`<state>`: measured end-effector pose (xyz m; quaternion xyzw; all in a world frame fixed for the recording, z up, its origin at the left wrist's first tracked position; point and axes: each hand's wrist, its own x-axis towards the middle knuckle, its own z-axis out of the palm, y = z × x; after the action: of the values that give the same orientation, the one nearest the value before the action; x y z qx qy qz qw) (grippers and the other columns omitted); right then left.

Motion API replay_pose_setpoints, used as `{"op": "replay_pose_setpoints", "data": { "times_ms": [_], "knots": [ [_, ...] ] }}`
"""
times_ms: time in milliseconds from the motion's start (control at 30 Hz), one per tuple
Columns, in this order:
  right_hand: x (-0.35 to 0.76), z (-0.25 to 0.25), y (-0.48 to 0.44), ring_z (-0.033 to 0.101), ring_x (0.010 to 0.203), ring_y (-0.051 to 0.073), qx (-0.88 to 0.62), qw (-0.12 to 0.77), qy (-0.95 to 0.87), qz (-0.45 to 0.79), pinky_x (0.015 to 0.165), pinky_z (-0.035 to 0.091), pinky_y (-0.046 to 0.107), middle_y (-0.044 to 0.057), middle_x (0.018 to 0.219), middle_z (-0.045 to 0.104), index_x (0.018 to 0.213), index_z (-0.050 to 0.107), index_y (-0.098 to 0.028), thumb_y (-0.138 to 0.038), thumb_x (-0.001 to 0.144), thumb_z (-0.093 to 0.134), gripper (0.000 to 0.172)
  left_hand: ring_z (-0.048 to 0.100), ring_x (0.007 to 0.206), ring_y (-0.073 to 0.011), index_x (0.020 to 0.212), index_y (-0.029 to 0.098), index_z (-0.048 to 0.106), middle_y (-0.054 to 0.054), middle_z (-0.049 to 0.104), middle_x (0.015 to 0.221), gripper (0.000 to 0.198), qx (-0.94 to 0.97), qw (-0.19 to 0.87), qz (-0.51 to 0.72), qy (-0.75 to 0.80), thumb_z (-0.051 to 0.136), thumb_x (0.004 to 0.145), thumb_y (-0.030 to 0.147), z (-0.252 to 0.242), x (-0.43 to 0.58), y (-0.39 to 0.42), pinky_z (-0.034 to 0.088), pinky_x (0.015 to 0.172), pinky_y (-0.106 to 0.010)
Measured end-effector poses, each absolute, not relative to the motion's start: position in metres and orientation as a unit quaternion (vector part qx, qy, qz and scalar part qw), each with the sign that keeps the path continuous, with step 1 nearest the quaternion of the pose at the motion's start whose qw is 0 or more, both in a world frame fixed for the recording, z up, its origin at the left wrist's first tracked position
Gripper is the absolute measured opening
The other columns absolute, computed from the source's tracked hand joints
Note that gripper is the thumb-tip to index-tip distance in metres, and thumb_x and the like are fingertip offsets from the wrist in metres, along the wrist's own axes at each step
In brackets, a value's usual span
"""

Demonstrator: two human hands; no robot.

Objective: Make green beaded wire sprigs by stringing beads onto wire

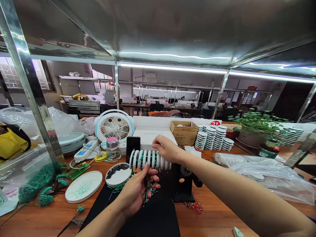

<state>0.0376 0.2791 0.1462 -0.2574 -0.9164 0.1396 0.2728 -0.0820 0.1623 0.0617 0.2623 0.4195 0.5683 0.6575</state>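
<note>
A row of white spools [150,160] wound with green and dark cord is lined up on a holder above the black mat [158,220]. My left hand [134,194] is palm up in front of them, its thumb close to the spools and its fingers curled around thin strands with small beads [148,193]. Over the right part of the row, my right hand [169,149] is closed in a pinch; what lies between its fingertips is too small to make out. The holder's black stand [184,187] is below my right forearm.
To the left are a white dish of dark small pieces [118,179], a white plate with green strands [84,187], a jar [113,151] and a fan [115,126]. A phone [133,146], cardboard box [184,133] and stacked spools [211,138] stand behind. A metal post [32,85] rises left.
</note>
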Motion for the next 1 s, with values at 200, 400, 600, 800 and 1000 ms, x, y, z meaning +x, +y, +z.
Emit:
{"op": "replay_pose_setpoints", "data": {
  "times_ms": [200, 400, 600, 800, 1000],
  "knots": [
    [0.037, 0.162, 0.28, 0.054, 0.076, 0.015, -0.239, 0.238, -0.934, 0.116, 0.067, 0.038, 0.024, 0.005, 0.082, 0.065, 0.087, 0.062, -0.015, -0.011, 0.082, 0.049, 0.015, 0.061, 0.06, -0.0128, 0.089, 0.012, 0.061, -0.003, 0.061, 0.072, 0.037, 0.254, 0.659, 0.57, 0.42, 0.054, 0.081, 0.048, 0.065, -0.081, 0.163, 0.031, 0.038, -0.016],
    [0.024, 0.153, 0.282, 0.056, 0.074, 0.015, -0.232, 0.192, -0.949, 0.094, 0.064, 0.037, 0.024, 0.005, 0.079, 0.067, 0.079, 0.066, -0.016, -0.015, 0.079, 0.054, 0.012, 0.061, 0.059, -0.0124, 0.088, 0.012, 0.061, -0.003, 0.061, 0.072, 0.037, 0.248, 0.669, 0.569, 0.409, 0.055, 0.08, 0.047, 0.064, -0.082, 0.162, 0.03, 0.038, -0.016],
    [0.021, 0.145, 0.279, 0.053, 0.073, 0.015, -0.238, 0.197, -0.949, 0.067, 0.062, 0.034, 0.024, 0.006, 0.083, 0.063, 0.079, 0.061, -0.015, -0.015, 0.081, 0.052, 0.009, 0.061, 0.059, -0.0121, 0.087, 0.011, 0.062, -0.003, 0.061, 0.071, 0.037, 0.25, 0.666, 0.574, 0.405, 0.056, 0.08, 0.047, 0.063, -0.082, 0.163, 0.028, 0.037, -0.015],
    [0.02, 0.15, 0.28, 0.052, 0.074, 0.014, -0.257, 0.222, -0.939, 0.059, 0.063, 0.036, 0.022, 0.007, 0.083, 0.062, 0.087, 0.057, -0.012, -0.013, 0.086, 0.043, 0.014, 0.06, 0.059, -0.0119, 0.087, 0.011, 0.062, -0.004, 0.06, 0.071, 0.038, 0.254, 0.66, 0.583, 0.4, 0.056, 0.08, 0.047, 0.06, -0.082, 0.164, 0.028, 0.036, -0.015],
    [0.014, 0.156, 0.279, 0.054, 0.077, 0.015, -0.216, 0.201, -0.955, 0.036, 0.068, 0.035, 0.024, 0.006, 0.084, 0.063, 0.079, 0.062, -0.015, -0.016, 0.082, 0.053, 0.009, 0.06, 0.058, -0.0115, 0.086, 0.011, 0.062, -0.004, 0.06, 0.071, 0.037, 0.248, 0.664, 0.582, 0.398, 0.055, 0.081, 0.046, 0.061, -0.082, 0.164, 0.027, 0.035, -0.015]
  ]
}}
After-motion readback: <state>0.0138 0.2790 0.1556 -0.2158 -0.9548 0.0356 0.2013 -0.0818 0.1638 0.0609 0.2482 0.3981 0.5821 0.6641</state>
